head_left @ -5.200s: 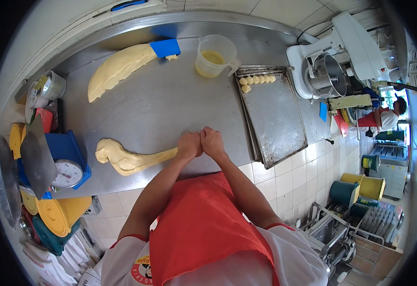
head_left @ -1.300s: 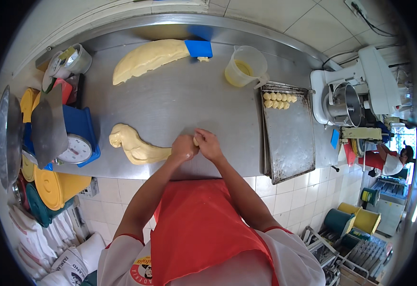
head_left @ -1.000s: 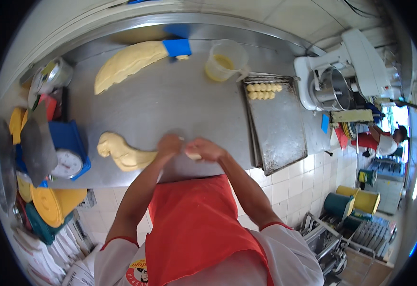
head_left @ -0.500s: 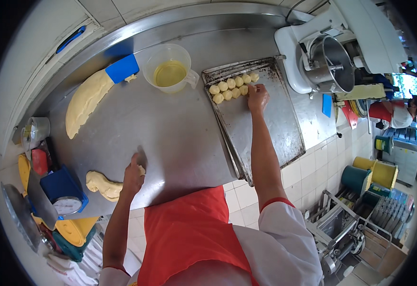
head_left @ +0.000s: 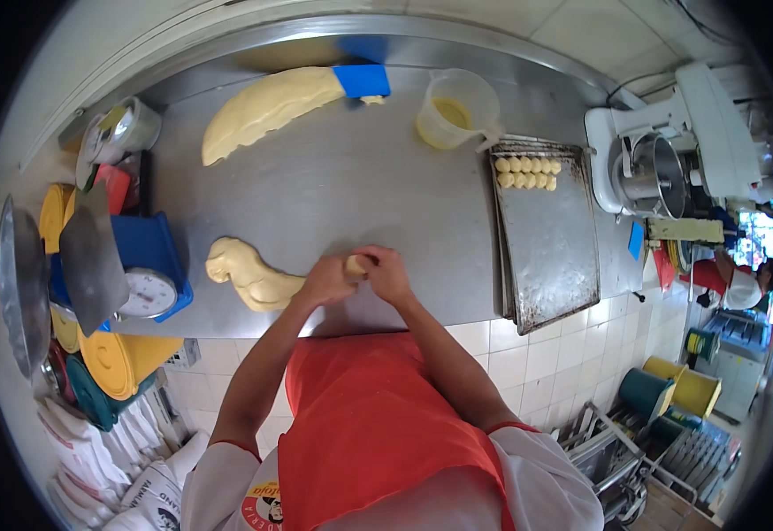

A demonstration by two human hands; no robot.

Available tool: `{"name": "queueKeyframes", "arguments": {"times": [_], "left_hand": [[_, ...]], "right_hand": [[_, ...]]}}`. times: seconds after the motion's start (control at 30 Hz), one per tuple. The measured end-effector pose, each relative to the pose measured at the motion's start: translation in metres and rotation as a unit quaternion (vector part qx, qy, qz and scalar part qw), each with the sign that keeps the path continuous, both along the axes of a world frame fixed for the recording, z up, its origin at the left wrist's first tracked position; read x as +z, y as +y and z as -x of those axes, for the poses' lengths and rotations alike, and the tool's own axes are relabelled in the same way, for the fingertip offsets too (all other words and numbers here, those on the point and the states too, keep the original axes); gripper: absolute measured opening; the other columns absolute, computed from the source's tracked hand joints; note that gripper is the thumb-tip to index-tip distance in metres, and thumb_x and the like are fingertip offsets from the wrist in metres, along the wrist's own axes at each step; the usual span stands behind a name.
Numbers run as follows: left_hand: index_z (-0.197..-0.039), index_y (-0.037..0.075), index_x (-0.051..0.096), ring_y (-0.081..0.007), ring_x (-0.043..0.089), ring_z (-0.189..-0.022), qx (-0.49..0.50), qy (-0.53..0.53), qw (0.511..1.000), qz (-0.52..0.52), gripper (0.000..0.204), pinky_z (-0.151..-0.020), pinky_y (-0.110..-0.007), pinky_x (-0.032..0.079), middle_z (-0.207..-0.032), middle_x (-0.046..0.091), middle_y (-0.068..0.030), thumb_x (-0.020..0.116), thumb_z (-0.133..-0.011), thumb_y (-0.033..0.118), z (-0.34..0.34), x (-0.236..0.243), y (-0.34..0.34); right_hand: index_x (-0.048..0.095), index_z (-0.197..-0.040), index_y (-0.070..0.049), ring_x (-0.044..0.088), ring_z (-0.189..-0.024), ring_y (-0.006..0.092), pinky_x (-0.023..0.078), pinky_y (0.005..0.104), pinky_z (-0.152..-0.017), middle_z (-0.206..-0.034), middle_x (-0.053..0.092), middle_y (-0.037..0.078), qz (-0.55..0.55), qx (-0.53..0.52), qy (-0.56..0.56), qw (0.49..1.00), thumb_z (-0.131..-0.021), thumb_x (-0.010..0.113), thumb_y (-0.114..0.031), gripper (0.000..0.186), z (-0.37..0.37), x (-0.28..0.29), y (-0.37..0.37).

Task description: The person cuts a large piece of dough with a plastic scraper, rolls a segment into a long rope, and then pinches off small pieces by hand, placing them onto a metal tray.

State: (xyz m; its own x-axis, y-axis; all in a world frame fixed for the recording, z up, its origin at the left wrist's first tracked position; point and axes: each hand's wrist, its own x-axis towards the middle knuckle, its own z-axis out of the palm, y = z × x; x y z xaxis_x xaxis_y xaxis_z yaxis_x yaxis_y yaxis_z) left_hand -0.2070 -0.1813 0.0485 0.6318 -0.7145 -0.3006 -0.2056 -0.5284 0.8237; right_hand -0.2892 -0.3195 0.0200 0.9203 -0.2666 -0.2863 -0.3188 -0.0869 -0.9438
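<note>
Near the front edge of the steel table, my hands meet over a small knob of pale yellow dough. My left hand is closed round the dough, the knob bulging out at its thumb side. Fingers of my right hand are closed on the knob from the other side. A thick rope of the same dough lies to the left and runs up to my left hand; whether it joins the knob is hidden. To the right, dough balls sit in two rows at the far end of a worn baking tray.
A long dough slab lies at the back, a blue scraper on its end. Beside it stands a plastic jug with yellow liquid. A blue scale is at left, a mixer at right.
My right hand has come back from the dough balls on the tray to my left hand and taken hold of the dough there. The view has shifted.
</note>
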Motion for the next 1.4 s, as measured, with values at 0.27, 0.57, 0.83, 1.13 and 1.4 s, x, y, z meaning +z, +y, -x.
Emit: {"name": "queueKeyframes", "arguments": {"times": [0.27, 0.57, 0.83, 1.13, 1.4], "left_hand": [[-0.088, 0.001, 0.073, -0.0431, 0.069, -0.086, -0.033, -0.076, 0.969, -0.235, 0.023, -0.079, -0.052, 0.055, -0.088, 0.071, -0.0231, 0.063, -0.08, 0.02, 0.014, -0.004, -0.008], [-0.108, -0.002, 0.066, -0.0412, 0.063, -0.109, -0.003, -0.024, 0.961, -0.277, 0.05, -0.091, -0.048, 0.052, -0.116, 0.066, -0.0262, 0.07, -0.073, 0.034, -0.042, -0.044, -0.002], [-0.123, -0.001, 0.048, -0.0472, 0.057, -0.11, -0.089, -0.105, 0.959, -0.249, 0.053, -0.097, -0.046, 0.048, -0.119, 0.057, -0.0273, 0.063, -0.072, 0.0, -0.012, -0.03, 0.009], [-0.135, 0.003, 0.047, -0.0413, 0.044, -0.13, -0.025, -0.136, 0.979, -0.15, 0.077, -0.111, -0.045, 0.038, -0.14, 0.046, -0.0208, 0.078, -0.064, 0.008, 0.006, 0.014, 0.03], [-0.152, 0.02, 0.034, -0.0364, 0.012, -0.152, -0.13, -0.324, 0.827, -0.441, 0.094, -0.119, -0.062, 0.012, -0.161, 0.022, -0.0152, 0.077, -0.069, 0.013, -0.06, 0.006, 0.21]], "right_hand": [[0.067, -0.084, -0.001, 0.06, -0.065, 0.0432, 0.051, 0.0439, -0.061, -0.079, 0.064, 0.026, 0.291, -0.023, 0.04, 0.955, -0.098, 0.056, -0.03, 0.034, -0.005, 0.001, 0.032], [0.072, -0.104, -0.005, 0.056, -0.066, 0.0116, 0.048, 0.0282, -0.061, -0.087, 0.064, 0.001, -0.162, -0.013, 0.063, 0.985, -0.097, 0.057, -0.026, 0.027, 0.084, 0.007, -0.126], [0.069, -0.104, 0.003, 0.069, -0.062, 0.021, 0.055, 0.0323, -0.061, -0.079, 0.07, 0.014, 0.231, -0.479, 0.016, 0.847, -0.092, 0.058, -0.018, 0.026, 0.074, -0.018, -0.431], [0.065, -0.115, 0.0, 0.058, -0.101, 0.0325, 0.047, 0.0435, -0.087, -0.112, 0.061, 0.02, 0.467, -0.381, 0.016, 0.797, -0.087, 0.075, -0.028, 0.04, 0.02, -0.025, -0.384], [0.061, -0.132, -0.017, 0.046, -0.131, 0.0368, 0.032, 0.0593, -0.106, -0.131, 0.055, 0.02, 0.375, 0.214, -0.157, 0.888, -0.077, 0.063, -0.012, 0.055, 0.006, 0.007, 0.031]]}}
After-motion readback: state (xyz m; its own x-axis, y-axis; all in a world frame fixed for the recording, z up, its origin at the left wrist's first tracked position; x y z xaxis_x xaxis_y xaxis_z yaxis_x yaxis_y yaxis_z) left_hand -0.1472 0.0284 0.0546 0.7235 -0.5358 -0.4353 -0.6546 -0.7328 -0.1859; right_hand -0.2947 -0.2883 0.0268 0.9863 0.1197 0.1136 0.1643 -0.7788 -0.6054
